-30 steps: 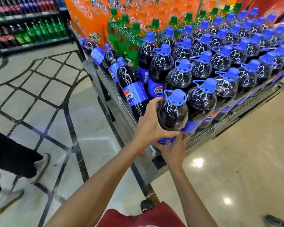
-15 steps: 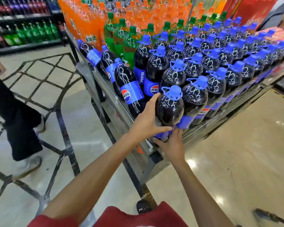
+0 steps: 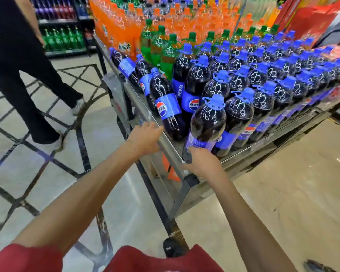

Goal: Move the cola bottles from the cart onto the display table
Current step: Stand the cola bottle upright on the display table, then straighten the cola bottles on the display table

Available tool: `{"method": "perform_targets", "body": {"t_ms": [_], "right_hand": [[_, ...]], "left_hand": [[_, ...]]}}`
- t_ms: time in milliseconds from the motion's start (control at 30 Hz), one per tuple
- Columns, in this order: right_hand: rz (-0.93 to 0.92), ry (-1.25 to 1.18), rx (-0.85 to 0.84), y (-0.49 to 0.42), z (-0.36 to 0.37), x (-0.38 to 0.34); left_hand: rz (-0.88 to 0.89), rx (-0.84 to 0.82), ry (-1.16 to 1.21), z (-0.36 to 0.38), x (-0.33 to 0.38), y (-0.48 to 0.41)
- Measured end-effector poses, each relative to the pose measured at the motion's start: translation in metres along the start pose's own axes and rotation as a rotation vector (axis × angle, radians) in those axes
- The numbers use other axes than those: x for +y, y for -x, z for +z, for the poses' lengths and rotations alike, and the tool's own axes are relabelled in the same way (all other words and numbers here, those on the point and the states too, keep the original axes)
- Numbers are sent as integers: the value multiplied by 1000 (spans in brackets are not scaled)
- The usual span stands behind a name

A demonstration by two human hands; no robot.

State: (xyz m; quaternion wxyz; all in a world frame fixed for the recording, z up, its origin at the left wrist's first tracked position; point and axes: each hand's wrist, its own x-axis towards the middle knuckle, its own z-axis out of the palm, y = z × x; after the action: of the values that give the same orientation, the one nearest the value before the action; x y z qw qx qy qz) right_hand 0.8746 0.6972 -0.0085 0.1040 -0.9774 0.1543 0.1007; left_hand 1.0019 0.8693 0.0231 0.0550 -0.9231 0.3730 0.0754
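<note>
Fingers point(image 3: 155, 130) of the left hand point(image 3: 143, 139) are spreading loosely at the display table point(image 3: 134, 101) rim, centre frame. Its tilted corner cola bottle point(image 3: 207, 124) is being seated, the right hand point(image 3: 202, 164) gripping its base. Straightening it, then letting go, looks next.

Cola bottle point(image 3: 206, 122), corner unit: clear plastic, glossy, with a raised pattern on the shoulder.
Label point(image 3: 199, 143): blue film, glossy.
Cap point(image 3: 214, 102): blue plastic, satin.
Display table point(image 3: 172, 149): grey metal rim, dull, scuffed.
Floor point(image 3: 283, 193), 4 o'clock: polished stone-like tile, reflective.
Garment point(image 3: 145, 260), 6 o'clock: red cloth, matt.
</note>
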Motion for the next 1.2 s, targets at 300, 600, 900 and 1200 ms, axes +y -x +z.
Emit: {"method": "perform_targets", "body": {"t_ms": [300, 600, 900, 1200], "right_hand": [[-184, 157, -42, -54, -29, -86], [-124, 126, -70, -109, -55, -111], [54, 93, -34, -184, -69, -105], [300, -44, 119, -224, -67, -106]], "left_hand": [[-215, -75, -73, 4, -75, 41], [-245, -94, -75, -1, -124, 11], [-112, -75, -47, -22, -171, -89], [33, -24, 122, -25, -202, -192]]}}
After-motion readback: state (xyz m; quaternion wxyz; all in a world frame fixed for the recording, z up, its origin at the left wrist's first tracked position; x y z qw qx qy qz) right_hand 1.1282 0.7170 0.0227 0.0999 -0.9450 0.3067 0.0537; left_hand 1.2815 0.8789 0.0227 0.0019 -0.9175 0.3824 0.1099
